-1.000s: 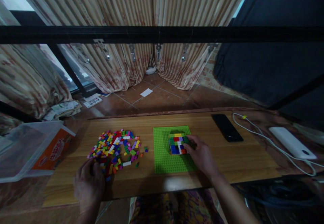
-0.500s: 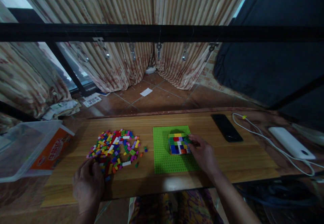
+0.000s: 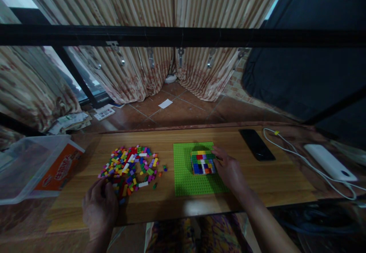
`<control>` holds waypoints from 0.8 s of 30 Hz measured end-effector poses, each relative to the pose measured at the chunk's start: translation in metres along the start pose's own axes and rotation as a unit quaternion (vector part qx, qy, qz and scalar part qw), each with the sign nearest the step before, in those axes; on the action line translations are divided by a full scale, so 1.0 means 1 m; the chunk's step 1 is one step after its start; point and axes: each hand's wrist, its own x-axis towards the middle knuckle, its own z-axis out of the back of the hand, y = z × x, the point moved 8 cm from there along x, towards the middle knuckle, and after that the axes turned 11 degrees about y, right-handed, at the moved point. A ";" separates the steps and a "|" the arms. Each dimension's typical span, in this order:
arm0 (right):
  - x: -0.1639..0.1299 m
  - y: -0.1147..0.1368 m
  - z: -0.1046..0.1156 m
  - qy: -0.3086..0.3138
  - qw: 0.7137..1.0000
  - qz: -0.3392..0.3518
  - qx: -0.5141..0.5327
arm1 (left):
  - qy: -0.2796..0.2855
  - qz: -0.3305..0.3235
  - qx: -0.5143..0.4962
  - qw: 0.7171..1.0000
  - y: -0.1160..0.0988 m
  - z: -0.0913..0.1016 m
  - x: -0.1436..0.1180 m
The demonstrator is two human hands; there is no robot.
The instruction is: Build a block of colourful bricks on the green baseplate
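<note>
A small hollow structure of multicoloured toy bricks (image 3: pixel 202 166) stands on a bright green studded baseplate (image 3: pixel 183 184). My right hand (image 3: pixel 230 169) is at its right side, thumb and index finger closed at the far right corner beside a green brick (image 3: pixel 210 156). On the left of the table lies a loose pile of mixed toy bricks (image 3: pixel 133 167). At the pile's near left edge, my left hand (image 3: pixel 100 199) rests with its fingers curled down; whatever its fingertips hold is hidden.
A black phone (image 3: pixel 256 144) lies on the wooden table (image 3: pixel 274 180), right of the baseplate. Further right are a white power bank (image 3: pixel 328 161) and its cable. A clear plastic box (image 3: pixel 23 169) with an orange label stands at the left. A black rail (image 3: pixel 183 37) crosses beyond.
My right hand has shifted slightly at the structure's right corner, and the green brick there now sits level with the top row. My left hand stays at the pile.
</note>
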 end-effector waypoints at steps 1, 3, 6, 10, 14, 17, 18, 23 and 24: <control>0.000 -0.001 0.000 0.001 1.000 -0.004 0.003 | 0.002 0.000 0.000 1.000 0.000 0.000 0.000; -0.001 -0.002 0.000 0.001 1.000 -0.010 0.002 | 0.005 0.000 0.002 1.000 0.000 -0.001 0.000; -0.002 0.001 0.003 -0.007 1.000 -0.013 -0.005 | 0.001 0.007 0.000 1.000 0.001 0.000 -0.001; -0.008 0.003 0.009 -0.015 1.000 -0.023 -0.004 | -0.004 0.000 -0.001 1.000 -0.002 0.000 -0.001; -0.017 0.000 0.012 -0.026 0.998 -0.053 -0.006 | -0.011 -0.009 0.002 1.000 -0.002 0.000 -0.002; -0.021 0.001 0.010 -0.040 0.997 -0.057 -0.012 | -0.016 -0.013 0.004 1.000 0.000 -0.001 -0.002; -0.021 0.004 0.009 -0.047 0.997 -0.053 -0.013 | -0.017 -0.012 0.004 1.000 0.000 -0.001 -0.002; -0.018 0.017 0.000 -0.058 0.997 -0.038 -0.041 | -0.004 -0.005 0.008 1.000 0.002 -0.003 -0.001; -0.018 0.019 -0.001 -0.058 0.997 -0.035 -0.047 | -0.005 -0.007 0.007 1.000 0.002 -0.003 -0.001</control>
